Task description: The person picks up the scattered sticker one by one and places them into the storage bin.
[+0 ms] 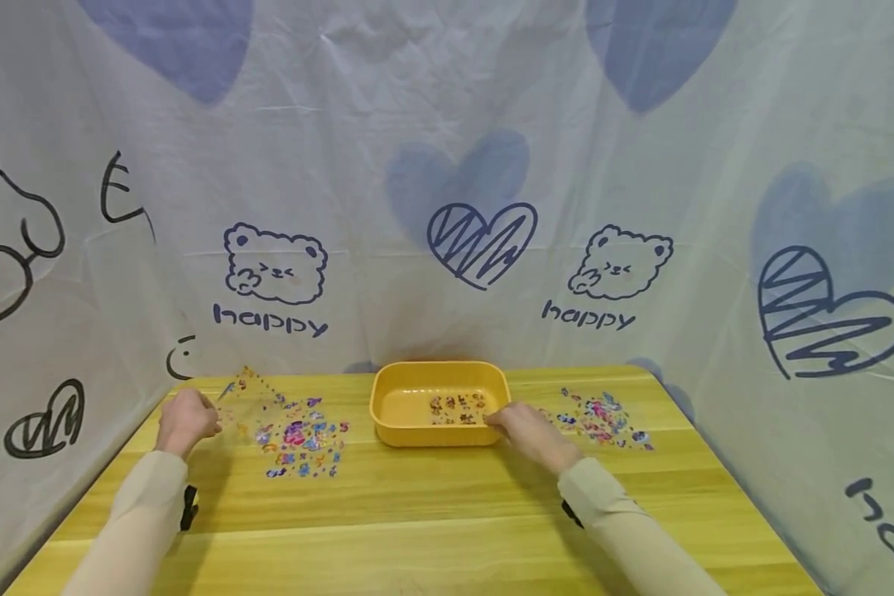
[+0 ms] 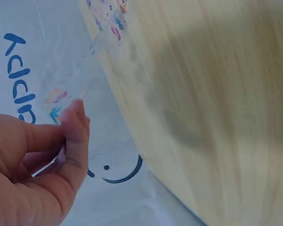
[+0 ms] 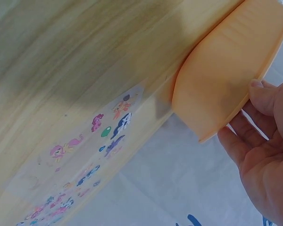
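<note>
So the left hand (image 1: 186,420), left of the frame, has thumb and finger pinched on a clear sticker sheet (image 1: 255,406); the right hand (image 1: 532,430) is clamped on the near right rim of the yellow bin (image 1: 432,435), mid-frame. My worry: that film looks floppy and is held only at one end, so it could fold or stick to itself. A hard tug on the rim might also skid the bin into the stickers (image 1: 599,416) at right. Can't tell where the held sheet ends and the pile (image 1: 305,443) starts, and the left wrist view crops its far end. Bin's inside doesn't show in the right wrist view.
</note>
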Demonstrator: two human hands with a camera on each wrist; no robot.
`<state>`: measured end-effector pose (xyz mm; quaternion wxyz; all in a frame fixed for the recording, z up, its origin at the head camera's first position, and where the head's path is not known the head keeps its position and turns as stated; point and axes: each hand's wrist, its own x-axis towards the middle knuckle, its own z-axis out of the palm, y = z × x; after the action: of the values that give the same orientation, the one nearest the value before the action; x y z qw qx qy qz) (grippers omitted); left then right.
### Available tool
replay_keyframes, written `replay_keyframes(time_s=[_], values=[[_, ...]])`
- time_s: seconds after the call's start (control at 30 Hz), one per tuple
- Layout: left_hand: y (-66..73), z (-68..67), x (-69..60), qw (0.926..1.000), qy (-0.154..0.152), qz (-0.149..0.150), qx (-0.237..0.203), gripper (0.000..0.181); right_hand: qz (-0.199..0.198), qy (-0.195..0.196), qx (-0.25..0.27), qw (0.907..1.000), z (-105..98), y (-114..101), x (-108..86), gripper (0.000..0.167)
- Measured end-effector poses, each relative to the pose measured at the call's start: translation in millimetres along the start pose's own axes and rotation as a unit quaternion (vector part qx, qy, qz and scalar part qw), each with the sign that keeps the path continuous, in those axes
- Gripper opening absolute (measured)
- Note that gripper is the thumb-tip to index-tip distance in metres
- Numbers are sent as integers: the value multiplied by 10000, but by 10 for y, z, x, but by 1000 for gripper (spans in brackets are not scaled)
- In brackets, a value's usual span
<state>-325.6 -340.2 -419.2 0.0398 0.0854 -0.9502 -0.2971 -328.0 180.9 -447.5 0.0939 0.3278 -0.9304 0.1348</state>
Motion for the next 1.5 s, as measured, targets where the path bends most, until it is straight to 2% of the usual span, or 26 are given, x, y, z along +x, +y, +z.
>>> replay_keyframes(time_s=[0.2,0.43,0.57,0.67,0.83,1.13,1.33,1.5], values=[[109,10,-50,9993,278,221,69,29,-30,54,-4,10000,-11,-16,-15,20],[275,33,-73,9955,837,286,335,29,-98,88,-40,9999,-20,-22,-22,18],[398,92,-70,9918,1084,586,326,29,-80,96,-60,9999,-17,-14,-22,18],[491,140,-63,9904,1088,826,208,29,-85,125,-89,9998,-18,-12,-24,18],[653,200,-89,9909,1005,893,41,29,-213,120,-69,9997,-20,-13,-17,17],[933,294,-144,9850,1131,1279,-242,29,-188,32,34,9998,-2,-18,-3,17],[1080,351,-179,9825,1215,1364,-359,29,-65,-20,87,9999,17,-21,-4,18],[1189,443,-181,9790,1234,1481,-659,27,-17,35,4,10000,5,-12,-8,17]])
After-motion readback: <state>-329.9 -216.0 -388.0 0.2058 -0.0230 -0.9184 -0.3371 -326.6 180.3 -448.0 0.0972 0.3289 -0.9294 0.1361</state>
